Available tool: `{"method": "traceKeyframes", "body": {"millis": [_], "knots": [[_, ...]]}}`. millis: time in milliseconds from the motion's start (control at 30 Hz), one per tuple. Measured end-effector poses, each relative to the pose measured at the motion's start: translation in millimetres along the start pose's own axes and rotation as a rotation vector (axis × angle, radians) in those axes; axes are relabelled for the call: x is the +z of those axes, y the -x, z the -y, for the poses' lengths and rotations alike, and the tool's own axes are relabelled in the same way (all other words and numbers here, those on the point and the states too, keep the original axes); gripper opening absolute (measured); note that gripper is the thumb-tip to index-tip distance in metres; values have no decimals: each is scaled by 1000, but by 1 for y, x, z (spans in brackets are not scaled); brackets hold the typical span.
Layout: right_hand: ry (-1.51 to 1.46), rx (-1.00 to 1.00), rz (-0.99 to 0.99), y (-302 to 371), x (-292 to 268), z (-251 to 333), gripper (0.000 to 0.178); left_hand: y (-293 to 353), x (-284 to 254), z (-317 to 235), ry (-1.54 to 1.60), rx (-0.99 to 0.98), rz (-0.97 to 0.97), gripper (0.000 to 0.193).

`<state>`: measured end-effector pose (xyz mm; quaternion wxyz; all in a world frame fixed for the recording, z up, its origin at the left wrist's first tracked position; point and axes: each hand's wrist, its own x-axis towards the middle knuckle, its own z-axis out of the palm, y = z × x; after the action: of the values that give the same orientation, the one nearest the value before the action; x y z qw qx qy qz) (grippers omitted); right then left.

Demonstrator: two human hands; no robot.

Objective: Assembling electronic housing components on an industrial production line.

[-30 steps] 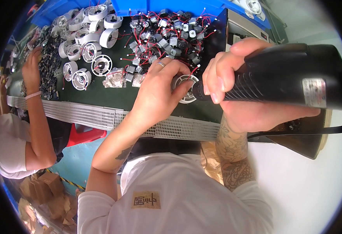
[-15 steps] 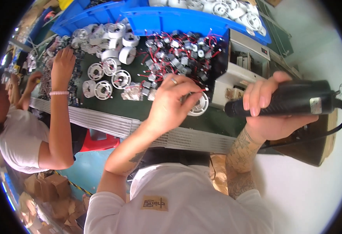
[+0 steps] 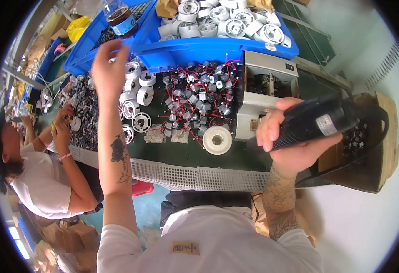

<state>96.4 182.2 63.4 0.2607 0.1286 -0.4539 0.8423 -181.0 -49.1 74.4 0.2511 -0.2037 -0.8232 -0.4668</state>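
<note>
My right hand (image 3: pixel 285 136) is wrapped round a black electric screwdriver (image 3: pixel 315 119), tilted with its narrow end down and left. My left hand (image 3: pixel 110 73) is raised over the near edge of the blue bins, its fingers curled toward the thumb. Something small and whitish shows between those fingers, too unclear to name. On the green bench top, a white round housing (image 3: pixel 217 140) lies with its solid face up, apart from both hands. Left of it are small clear plastic bags (image 3: pixel 180 135) and more white ring housings (image 3: pixel 141 122).
Small motors with red wires (image 3: pixel 199 95) lie heaped beyond the housing. A grey machine (image 3: pixel 249 107) stands at right. White housings fill a blue bin (image 3: pixel 185 52); a jar (image 3: pixel 121 20) stands in another. At left a co-worker (image 3: pixel 49 182) handles parts. A cardboard box (image 3: pixel 386 150) is at far right.
My left hand has let go of the red wire and moved up and left to the bins. The white housing now lies solid face up. The screwdriver has shifted left and tilted.
</note>
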Motion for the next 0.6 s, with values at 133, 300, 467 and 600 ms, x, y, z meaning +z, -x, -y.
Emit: {"method": "traceKeyframes", "body": {"millis": [133, 300, 467, 600], "knots": [[-3, 77, -48, 1, -2, -9, 103, -18, 71, -39, -116, 333, 287, 33], [117, 82, -23, -3, -8, -12, 104, -36, 159, -85, -78, 365, 432, 44], [140, 72, -51, -4, -7, -14, 104, -38, 195, -93, -257, 392, 506, 48], [81, 51, -42, -4, -5, -11, 103, -30, 161, -90, -27, 344, 380, 46]]}}
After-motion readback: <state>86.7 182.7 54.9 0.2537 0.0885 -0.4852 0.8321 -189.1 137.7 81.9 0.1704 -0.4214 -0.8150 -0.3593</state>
